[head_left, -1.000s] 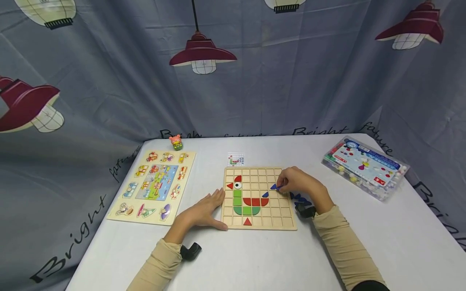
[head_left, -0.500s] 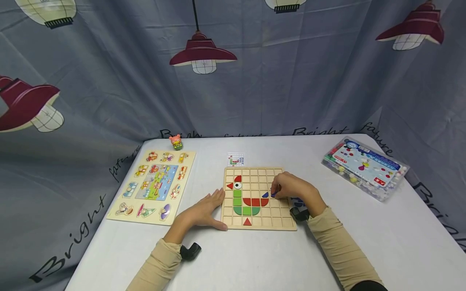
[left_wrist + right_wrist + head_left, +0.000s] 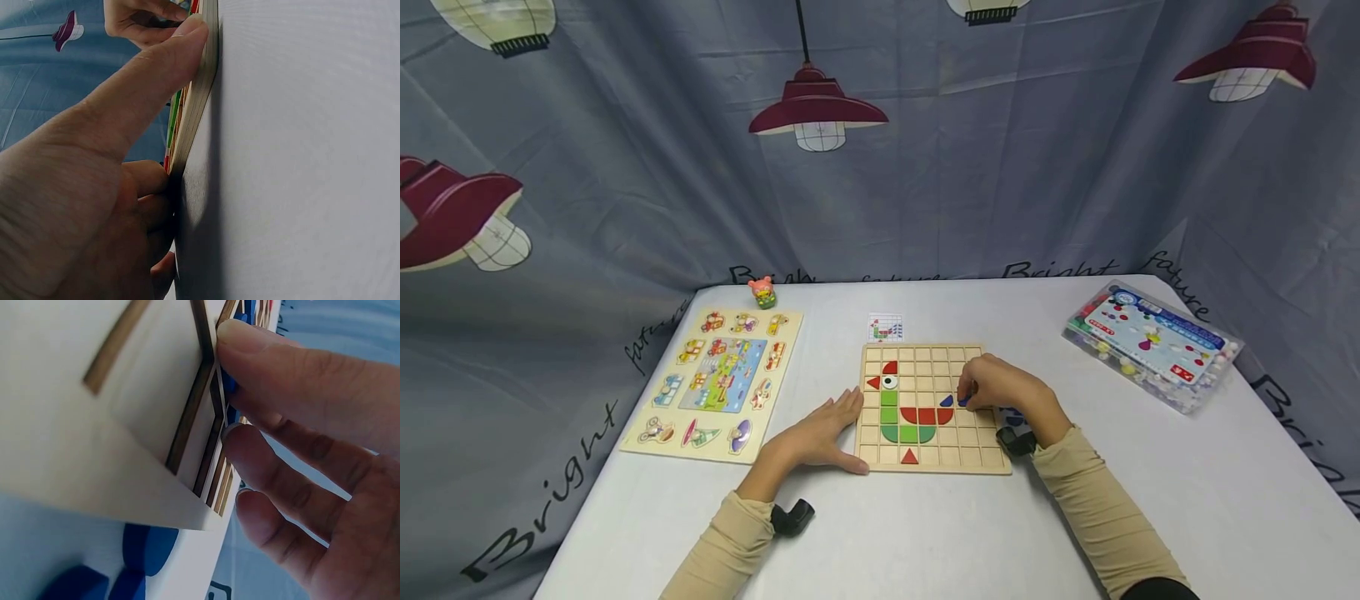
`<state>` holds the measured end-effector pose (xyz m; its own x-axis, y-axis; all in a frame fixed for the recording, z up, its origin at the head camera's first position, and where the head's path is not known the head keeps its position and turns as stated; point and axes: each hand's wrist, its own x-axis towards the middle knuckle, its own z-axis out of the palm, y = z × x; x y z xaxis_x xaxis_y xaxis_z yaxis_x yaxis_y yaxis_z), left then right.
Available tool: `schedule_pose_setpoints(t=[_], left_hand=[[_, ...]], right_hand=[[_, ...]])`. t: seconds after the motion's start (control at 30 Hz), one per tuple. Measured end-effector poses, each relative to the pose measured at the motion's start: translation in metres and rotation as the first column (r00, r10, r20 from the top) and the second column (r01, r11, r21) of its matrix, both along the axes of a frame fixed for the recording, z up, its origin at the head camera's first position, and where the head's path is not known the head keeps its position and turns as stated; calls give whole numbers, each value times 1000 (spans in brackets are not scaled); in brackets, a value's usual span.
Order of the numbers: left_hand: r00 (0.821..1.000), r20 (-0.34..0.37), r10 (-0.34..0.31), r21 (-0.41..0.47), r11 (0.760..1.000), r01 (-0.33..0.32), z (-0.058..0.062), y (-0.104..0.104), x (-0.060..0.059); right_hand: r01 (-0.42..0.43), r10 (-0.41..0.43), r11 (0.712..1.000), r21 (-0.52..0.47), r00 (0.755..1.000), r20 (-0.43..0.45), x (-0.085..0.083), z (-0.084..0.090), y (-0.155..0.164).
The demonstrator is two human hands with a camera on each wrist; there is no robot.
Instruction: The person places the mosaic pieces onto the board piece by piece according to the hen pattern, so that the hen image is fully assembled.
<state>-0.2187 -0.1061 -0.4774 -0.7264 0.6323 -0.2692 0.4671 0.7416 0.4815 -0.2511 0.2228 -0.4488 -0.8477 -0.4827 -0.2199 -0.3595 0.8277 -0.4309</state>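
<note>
A square wooden grid board (image 3: 973, 457) lies on the table with red, green and blue flat pieces set in its cells, forming a bird-like figure with a round eye piece (image 3: 890, 382). My left hand (image 3: 823, 437) rests along the board's left side, thumb at the near corner, fingers extended. Over the right part of the board, my right hand (image 3: 1003, 385) pinches a small blue piece (image 3: 964, 402) low at a cell; the fingers hide much of it, so its shape cannot be told. A blue triangle (image 3: 947, 402) sits in the cell just left of it.
Loose blue pieces (image 3: 150, 550) lie beside the board's right edge, partly under my right wrist. A small pattern card (image 3: 886, 328) lies behind the board. Left is a picture puzzle board (image 3: 752, 454), with a toy figure (image 3: 763, 293) behind it; a clear case (image 3: 1157, 346) stands far right.
My right hand has moved left and slightly nearer with the blue piece, then held still for the last half second. My left hand has stayed in place.
</note>
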Motion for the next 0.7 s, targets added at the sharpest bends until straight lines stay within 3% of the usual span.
schedule_pose_setpoints(t=[0.23, 0.47, 0.7], left_hand=[[1000, 12, 6, 3, 1000, -6, -1, -1, 2], [1000, 5, 5, -9, 1000, -5, 2, -1, -1], [1000, 15, -15, -13, 1000, 15, 4, -1, -3]], right_hand=[[-21, 21, 1000, -8, 1000, -7, 3, 3, -1], [58, -58, 998, -32, 998, 12, 1, 12, 8], [114, -115, 993, -22, 992, -49, 5, 19, 38]])
